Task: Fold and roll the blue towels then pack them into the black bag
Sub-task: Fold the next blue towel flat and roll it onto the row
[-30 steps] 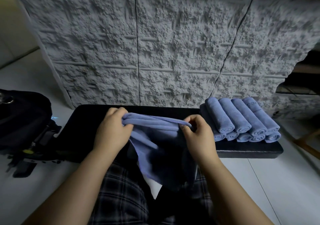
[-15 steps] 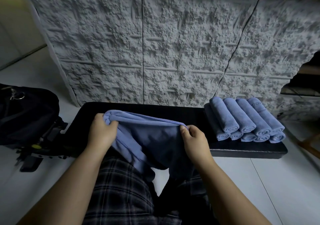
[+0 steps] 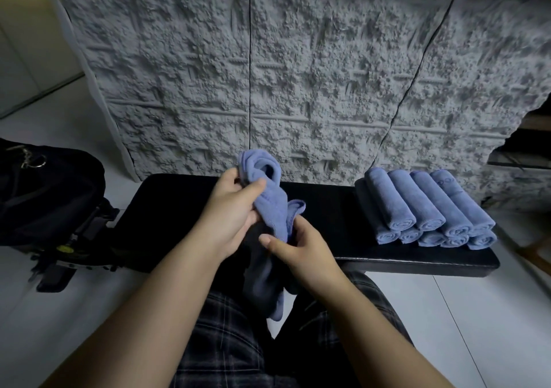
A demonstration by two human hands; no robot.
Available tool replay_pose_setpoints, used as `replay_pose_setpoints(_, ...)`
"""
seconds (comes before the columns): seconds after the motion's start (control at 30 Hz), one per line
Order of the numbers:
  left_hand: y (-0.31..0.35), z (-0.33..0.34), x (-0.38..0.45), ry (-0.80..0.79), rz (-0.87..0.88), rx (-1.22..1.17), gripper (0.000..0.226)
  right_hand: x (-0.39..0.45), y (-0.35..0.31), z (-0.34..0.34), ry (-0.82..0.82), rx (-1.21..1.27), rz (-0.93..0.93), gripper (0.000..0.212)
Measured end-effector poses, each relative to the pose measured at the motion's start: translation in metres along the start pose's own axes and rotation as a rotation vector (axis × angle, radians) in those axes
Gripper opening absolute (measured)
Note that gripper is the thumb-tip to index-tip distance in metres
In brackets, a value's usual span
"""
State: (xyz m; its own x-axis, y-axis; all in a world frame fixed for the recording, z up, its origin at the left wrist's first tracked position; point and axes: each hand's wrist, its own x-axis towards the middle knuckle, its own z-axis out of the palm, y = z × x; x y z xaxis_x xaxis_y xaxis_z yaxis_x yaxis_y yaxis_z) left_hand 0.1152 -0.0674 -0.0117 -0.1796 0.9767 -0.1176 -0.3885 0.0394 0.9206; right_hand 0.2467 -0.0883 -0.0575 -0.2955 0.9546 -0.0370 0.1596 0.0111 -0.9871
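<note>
The blue towel (image 3: pixel 269 205), stretched wide between the hands half a second ago, is now bunched upright above the black bench (image 3: pixel 343 226). It is gripped high by the left hand (image 3: pixel 235 208) and pinched lower by the right hand (image 3: pixel 301 247); folding seems restarted. The rolled towels (image 3: pixel 426 208) wait far right, the black bag (image 3: pixel 50 190) left.

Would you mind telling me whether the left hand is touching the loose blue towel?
Touching. The head view shows the left hand gripping the loose blue towel, thumb pressed across the cloth and fingers curled behind it.
</note>
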Motion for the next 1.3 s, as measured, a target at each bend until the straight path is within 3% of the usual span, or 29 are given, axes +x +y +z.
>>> replay_pose_setpoints(0.13,0.001,-0.006,-0.004,0.069,0.169,0.223,0.043,0.003,0.005,-0.004,0.191,0.009,0.077,0.025)
replay_pose_setpoints(0.23,-0.005,-0.009,-0.012,-0.003,0.316,0.572,0.025,0.008,0.005,-0.01,0.301,0.174,0.225,0.033)
replay_pose_setpoints(0.3,-0.013,-0.007,-0.019,-0.126,0.289,0.677,0.024,0.014,0.003,-0.018,0.384,0.232,0.324,0.044)
replay_pose_setpoints(0.37,-0.021,-0.006,-0.02,-0.228,0.187,0.715,0.037,0.016,-0.006,-0.023,0.38,0.248,0.367,0.065)
replay_pose_setpoints(0.43,-0.027,-0.009,-0.018,-0.289,0.105,0.839,0.05,0.018,-0.015,-0.025,0.364,0.319,0.36,0.093)
replay_pose_setpoints(0.5,-0.03,-0.011,-0.017,-0.311,0.101,0.938,0.046,0.018,-0.021,-0.025,0.338,0.475,0.32,0.1)
replay_pose_setpoints(0.57,-0.03,-0.012,-0.017,-0.285,0.143,0.879,0.042,0.019,-0.022,-0.026,0.294,0.544,0.307,0.087)
replay_pose_setpoints(0.73,-0.023,-0.01,-0.016,-0.242,0.188,0.694,0.047,0.01,-0.027,-0.027,0.125,0.53,0.199,0.025)
replay_pose_setpoints(0.87,-0.021,-0.01,-0.015,-0.048,0.224,0.572,0.029,0.002,-0.031,-0.02,0.099,0.514,0.16,0.031)
replay_pose_setpoints(0.93,-0.02,-0.009,-0.016,0.033,0.249,0.493,0.009,0.001,-0.033,-0.02,0.104,0.548,0.162,0.018)
replay_pose_setpoints(0.97,-0.02,-0.009,-0.016,0.049,0.264,0.473,0.023,0.0,-0.033,-0.02,0.09,0.558,0.15,0.007)
replay_pose_setpoints(1.03,-0.019,-0.01,-0.019,-0.026,0.296,0.473,0.05,-0.001,-0.035,-0.021,0.063,0.562,0.117,0.007)
replay_pose_setpoints(1.1,-0.018,-0.01,-0.022,-0.159,0.297,0.481,0.064,-0.003,-0.038,-0.021,0.04,0.606,0.102,0.017)
replay_pose_setpoints(1.2,-0.019,-0.01,-0.024,-0.283,0.299,0.544,0.051,-0.002,-0.04,-0.021,0.025,0.599,0.111,0.027)
replay_pose_setpoints(1.3,-0.022,-0.013,-0.024,-0.283,0.358,0.704,0.044,-0.001,-0.04,-0.023,-0.036,0.607,0.096,0.032)
